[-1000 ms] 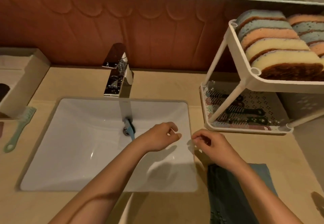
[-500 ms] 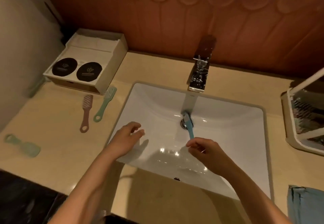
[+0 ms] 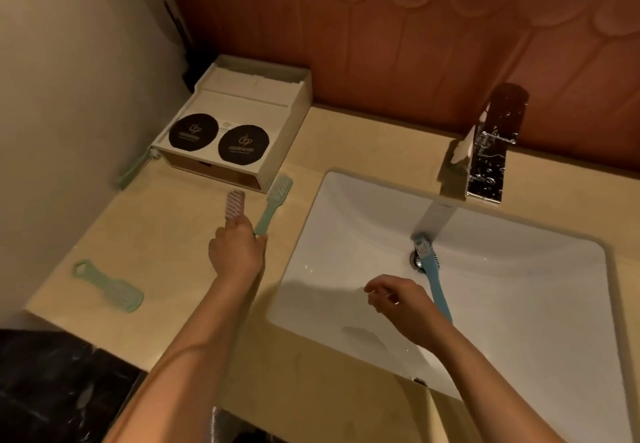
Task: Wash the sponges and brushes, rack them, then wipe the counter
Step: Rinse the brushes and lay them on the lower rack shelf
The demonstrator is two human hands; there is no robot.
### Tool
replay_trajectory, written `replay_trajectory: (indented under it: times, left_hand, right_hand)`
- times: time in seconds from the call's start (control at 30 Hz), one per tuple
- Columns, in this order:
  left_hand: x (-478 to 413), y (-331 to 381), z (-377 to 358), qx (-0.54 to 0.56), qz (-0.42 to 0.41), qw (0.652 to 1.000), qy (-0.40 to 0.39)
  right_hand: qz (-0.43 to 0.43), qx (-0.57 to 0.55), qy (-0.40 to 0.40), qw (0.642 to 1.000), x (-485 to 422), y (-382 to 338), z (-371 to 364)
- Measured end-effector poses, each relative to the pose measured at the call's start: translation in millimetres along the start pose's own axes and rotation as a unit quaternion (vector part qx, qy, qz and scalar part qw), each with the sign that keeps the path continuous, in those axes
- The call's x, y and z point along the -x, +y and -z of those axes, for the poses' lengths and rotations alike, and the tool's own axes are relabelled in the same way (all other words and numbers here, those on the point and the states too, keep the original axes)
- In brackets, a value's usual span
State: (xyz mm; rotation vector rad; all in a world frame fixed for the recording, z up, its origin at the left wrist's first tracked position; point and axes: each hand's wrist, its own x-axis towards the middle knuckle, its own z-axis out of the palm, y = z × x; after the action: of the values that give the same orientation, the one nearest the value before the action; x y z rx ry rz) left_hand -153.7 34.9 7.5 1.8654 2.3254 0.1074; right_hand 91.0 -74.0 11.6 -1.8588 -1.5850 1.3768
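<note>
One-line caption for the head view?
Left hand on the pink brush beside a green brush on the counter; right hand over the sink by a blue brush.

One view only: wide-angle camera on the person's head, above the counter [image 3: 162,252] edge, aimed forward and steeply down. Faces the red-brown wall panel [image 3: 398,44]; side wall [image 3: 69,96] at left, sink basin [image 3: 346,217] lower right. Close range: left hand [image 3: 235,252] and right hand [image 3: 403,300] sit mid-frame, forearms entering from the bottom edge (straight lines bow near the borders).
</note>
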Motion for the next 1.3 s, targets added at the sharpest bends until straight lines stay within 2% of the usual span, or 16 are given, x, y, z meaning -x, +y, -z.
replay_trajectory:
  times: [0.17,0.33,0.4,0.5,0.6,0.67,0.77,0.9,1.03,1.13,1.3]
  left_hand:
    - [-14.4,-3.6,3.3,0.041,0.019,0.996,-0.079]
    - [-13.1,-8.8,11.5,0.175,0.026,0.971,-0.162]
    - [-7.9,-10.7,14.8,0.241,0.028,0.949,-0.200]
    - [10.0,-7.8,23.7,0.365,0.056,0.895,-0.250]
    - [33.1,-2.2,26.9,0.458,0.076,0.841,-0.278]
    - [45.9,2.5,25.6,0.488,0.062,0.826,-0.274]
    - [57.9,12.9,19.9,0.441,-0.038,0.847,-0.295]
    - [69.7,25.8,14.9,0.426,-0.096,0.842,-0.317]
    - [70.8,30.0,17.2,0.424,-0.107,0.837,-0.330]
    - [63.2,24.9,21.9,0.441,-0.062,0.830,-0.335]
    - [30.5,-8.7,20.8,0.343,-0.007,0.928,-0.144]
  right_hand:
    - [-0.012,0.008,0.019,1.000,-0.7,-10.9,-4.3]
    - [-0.010,-0.006,0.013,1.000,-3.3,-19.2,-9.0]
    - [-0.016,-0.023,0.004,1.000,-4.9,-22.8,-13.4]
    - [-0.019,-0.077,-0.009,0.997,-6.6,-33.4,-20.2]
    - [-0.038,-0.167,0.012,0.985,-7.7,-45.2,-26.7]
    - [-0.056,-0.248,0.015,0.967,-6.9,-52.2,-30.8]
    - [-0.078,-0.375,0.036,0.923,-9.2,-63.6,-35.4]
    - [-0.108,-0.502,0.141,0.846,-16.3,-74.6,-34.1]
    - [-0.113,-0.539,0.176,0.816,-15.3,-74.4,-33.8]
    - [-0.110,-0.548,0.189,0.808,-13.1,-72.4,-33.3]
    - [-0.122,-0.573,0.205,0.784,-8.4,-66.8,-25.5]
